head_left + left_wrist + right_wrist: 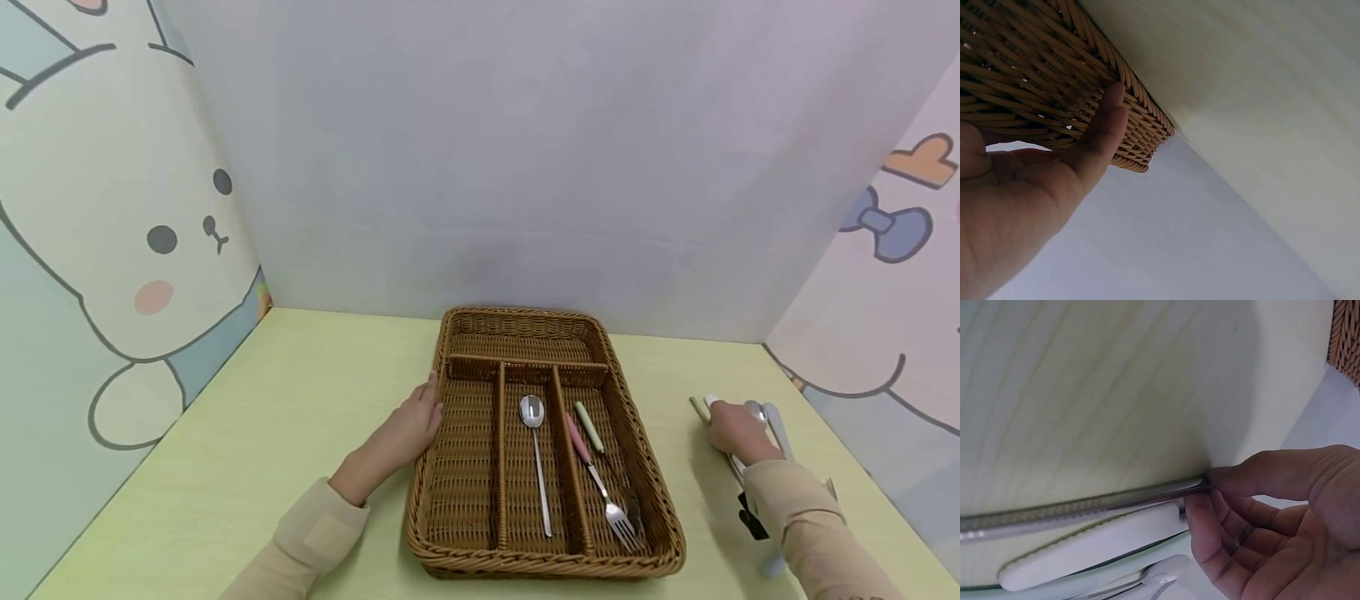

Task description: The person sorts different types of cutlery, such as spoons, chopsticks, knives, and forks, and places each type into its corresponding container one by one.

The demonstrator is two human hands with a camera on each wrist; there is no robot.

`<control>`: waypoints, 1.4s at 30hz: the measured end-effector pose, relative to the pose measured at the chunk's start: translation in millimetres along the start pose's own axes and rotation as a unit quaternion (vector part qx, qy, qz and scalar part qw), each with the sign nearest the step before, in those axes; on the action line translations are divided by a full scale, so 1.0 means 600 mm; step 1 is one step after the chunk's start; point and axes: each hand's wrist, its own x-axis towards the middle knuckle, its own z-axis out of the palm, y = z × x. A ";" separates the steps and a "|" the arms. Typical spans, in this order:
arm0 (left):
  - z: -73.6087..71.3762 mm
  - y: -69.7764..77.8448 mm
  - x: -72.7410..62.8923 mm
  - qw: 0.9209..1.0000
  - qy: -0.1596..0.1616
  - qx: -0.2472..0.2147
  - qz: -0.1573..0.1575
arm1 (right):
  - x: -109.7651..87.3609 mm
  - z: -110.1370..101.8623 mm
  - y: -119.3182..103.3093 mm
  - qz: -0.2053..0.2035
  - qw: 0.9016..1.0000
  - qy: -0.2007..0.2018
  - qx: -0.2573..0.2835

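Nearest to the camera were the beige left sleeve (315, 533) and right sleeve (813, 517), both entering from the lower edge. The left hand (405, 429) was at the left side of a brown wicker basket (532, 563). Its fingers were nearly straight and touched the outer wall; whether the thumb also held the rim, I could not tell. The right hand (738, 433) pinched the end of a thin metal utensil (1085, 509) between thumb and forefinger. This utensil was outside the basket, at the right part of the table (225, 467), and just beside it was a white handle (1097, 547). A silver spoon head (756, 411) and a pale blue piece (780, 429) were near the same hand, and a black object (752, 517) lay next to the right sleeve. Inside the basket, a long spoon (540, 471) lay in the middle long compartment, its bowl at the far end. The right compartment contained a pink-handled fork (596, 475), tines toward the near side, and a green handle (589, 427).
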 end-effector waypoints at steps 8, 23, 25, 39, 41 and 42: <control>0.003 -0.002 0.002 1.000 0.004 0.000 0.005 | 0.002 -0.002 -0.006 -0.012 1.000 -0.003 0.010; 0.001 -0.001 0.003 1.000 -0.004 0.001 -0.003 | 0.006 -0.024 -0.050 -0.022 0.999 0.003 0.035; 0.001 -0.002 0.003 1.000 -0.003 0.001 -0.002 | 0.006 -0.026 -0.058 -0.027 0.999 0.008 0.035; 0.000 0.000 0.002 1.000 -0.004 -0.004 -0.003 | 0.016 -0.051 -0.110 -0.043 0.997 0.056 0.020; 0.001 -0.001 0.002 1.000 -0.003 -0.003 -0.003 | 0.018 -0.055 -0.119 -0.046 0.997 0.064 0.016; 0.001 -0.001 0.002 1.000 -0.002 -0.003 -0.003 | 0.019 -0.058 -0.124 -0.047 0.996 0.068 0.015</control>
